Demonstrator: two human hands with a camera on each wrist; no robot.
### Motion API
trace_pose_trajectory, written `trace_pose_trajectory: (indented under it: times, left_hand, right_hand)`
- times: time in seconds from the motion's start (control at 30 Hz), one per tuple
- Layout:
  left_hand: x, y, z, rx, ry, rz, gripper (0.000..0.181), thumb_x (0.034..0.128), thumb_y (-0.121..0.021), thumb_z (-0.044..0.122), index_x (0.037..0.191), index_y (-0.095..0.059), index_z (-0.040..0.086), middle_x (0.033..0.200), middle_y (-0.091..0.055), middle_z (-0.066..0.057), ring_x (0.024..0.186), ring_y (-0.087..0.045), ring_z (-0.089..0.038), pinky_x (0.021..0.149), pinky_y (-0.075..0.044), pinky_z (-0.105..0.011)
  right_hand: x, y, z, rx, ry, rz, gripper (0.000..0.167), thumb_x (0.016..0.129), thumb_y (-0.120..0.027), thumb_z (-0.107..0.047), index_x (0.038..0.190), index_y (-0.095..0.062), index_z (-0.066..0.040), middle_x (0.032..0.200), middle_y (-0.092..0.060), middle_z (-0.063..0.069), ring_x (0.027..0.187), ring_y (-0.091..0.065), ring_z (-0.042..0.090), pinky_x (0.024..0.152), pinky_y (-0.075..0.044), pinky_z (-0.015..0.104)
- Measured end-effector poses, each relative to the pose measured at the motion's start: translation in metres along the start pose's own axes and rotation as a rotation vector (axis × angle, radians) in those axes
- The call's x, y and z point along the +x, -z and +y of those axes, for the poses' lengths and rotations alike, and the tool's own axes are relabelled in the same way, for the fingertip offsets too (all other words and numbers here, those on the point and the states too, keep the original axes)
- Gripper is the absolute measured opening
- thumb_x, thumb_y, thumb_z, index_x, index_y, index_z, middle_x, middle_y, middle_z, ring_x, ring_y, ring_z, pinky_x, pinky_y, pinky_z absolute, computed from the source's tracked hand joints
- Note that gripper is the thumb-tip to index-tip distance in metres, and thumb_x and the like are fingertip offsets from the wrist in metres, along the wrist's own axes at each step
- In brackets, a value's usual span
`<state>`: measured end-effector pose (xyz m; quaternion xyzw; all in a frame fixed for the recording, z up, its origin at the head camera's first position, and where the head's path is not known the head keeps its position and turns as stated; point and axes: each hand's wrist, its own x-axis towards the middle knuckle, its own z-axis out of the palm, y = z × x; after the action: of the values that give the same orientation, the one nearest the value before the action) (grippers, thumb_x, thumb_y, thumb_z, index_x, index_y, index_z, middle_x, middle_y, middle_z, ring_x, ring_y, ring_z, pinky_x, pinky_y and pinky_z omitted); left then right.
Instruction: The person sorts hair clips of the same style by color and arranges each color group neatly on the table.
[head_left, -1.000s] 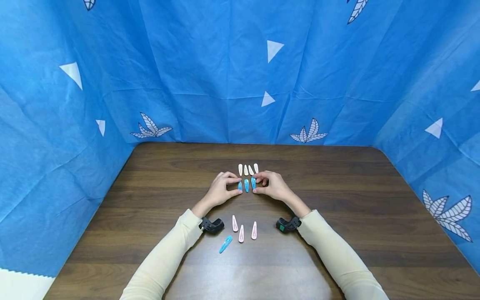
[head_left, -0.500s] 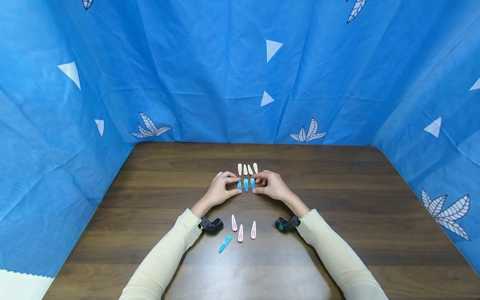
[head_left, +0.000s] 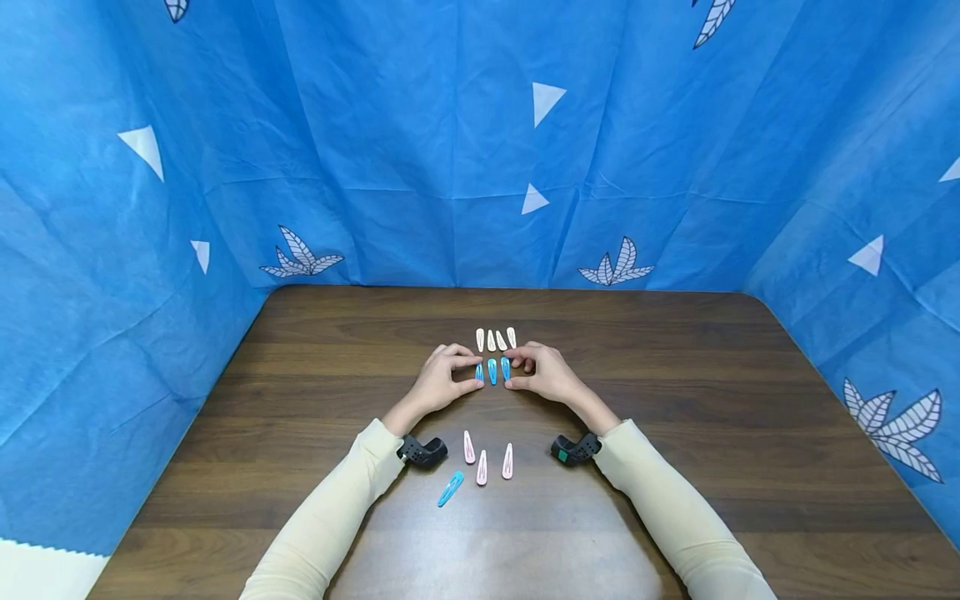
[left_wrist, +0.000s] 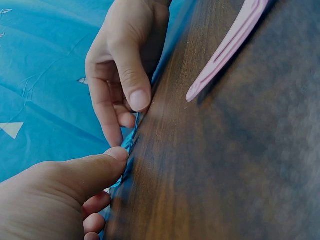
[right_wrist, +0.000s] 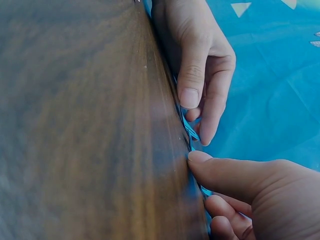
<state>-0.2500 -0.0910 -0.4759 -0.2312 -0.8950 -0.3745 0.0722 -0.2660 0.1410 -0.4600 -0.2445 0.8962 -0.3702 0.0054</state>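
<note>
In the head view my left hand [head_left: 441, 377] pinches a blue snap hair clip [head_left: 479, 373] lengthwise between thumb and finger, on the table. My right hand [head_left: 550, 371] pinches another blue hair clip [head_left: 506, 369] the same way. Between the two lies a third blue hair clip [head_left: 492, 372], untouched, so the blue clips form a row. Just behind them stands a row of several cream-white hair clips [head_left: 491, 340]. In both wrist views the thumbs and fingers face each other low over the tabletop, and the blue clips there are mostly hidden.
Nearer the person lie three pink hair clips [head_left: 482, 468] and one slanted blue hair clip [head_left: 450, 489], between the forearms. The brown wooden table [head_left: 720, 400] extends widely to both sides. A blue patterned curtain [head_left: 390, 142] rises along its back and sides.
The blue clip at my right hand has shifted very slightly toward the person, more level with its neighbours. Both hands otherwise keep their places, and the other clips have not moved.
</note>
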Motion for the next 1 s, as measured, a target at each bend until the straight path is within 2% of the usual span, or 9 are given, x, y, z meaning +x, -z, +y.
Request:
trace_pose_trajectory:
  times: [0.3, 0.53, 0.73, 1.0]
  left_hand:
    - [-0.001, -0.001, 0.001, 0.0, -0.003, 0.004, 0.043, 0.0792, -0.081, 0.02, 0.118, -0.071, 0.005, 0.113, -0.066, -0.005, 0.108, -0.054, -0.024, 0.094, -0.044, -0.042]
    - [0.0, -0.001, 0.001, -0.002, -0.002, -0.005, 0.043, 0.0796, -0.081, 0.021, 0.118, -0.071, 0.005, 0.114, -0.066, -0.006, 0.109, -0.054, -0.024, 0.095, -0.043, -0.043]
    - [0.0, 0.0, 0.001, -0.006, -0.007, 0.006, 0.042, 0.0792, -0.081, 0.02, 0.117, -0.071, 0.005, 0.113, -0.067, -0.005, 0.107, -0.054, -0.024, 0.094, -0.043, -0.043]
    - [-0.001, 0.002, 0.0, -0.006, -0.021, 0.003, 0.042, 0.0785, -0.082, 0.02, 0.116, -0.071, 0.004, 0.113, -0.067, -0.007, 0.108, -0.055, -0.025, 0.096, -0.043, -0.044]
  right_hand:
    - [-0.005, 0.002, -0.003, 0.016, -0.012, 0.021, 0.046, 0.074, -0.085, -0.014, 0.117, -0.07, -0.003, 0.093, -0.066, 0.006, 0.081, -0.057, 0.016, 0.073, -0.047, 0.028]
    - [-0.015, 0.004, -0.025, 0.022, -0.01, 0.145, 0.039, 0.075, -0.084, -0.016, 0.11, -0.072, -0.004, 0.092, -0.067, 0.006, 0.08, -0.059, 0.017, 0.073, -0.049, 0.031]
    - [-0.038, 0.001, -0.058, 0.051, 0.064, 0.177, 0.038, 0.077, -0.083, -0.018, 0.11, -0.072, -0.002, 0.09, -0.069, 0.01, 0.079, -0.06, 0.021, 0.072, -0.051, 0.039]
    - [-0.081, -0.021, -0.089, 0.003, 0.178, 0.141, 0.035, 0.074, -0.085, -0.026, 0.101, -0.073, -0.009, 0.085, -0.069, 0.001, 0.076, -0.058, 0.014, 0.069, -0.05, 0.031]
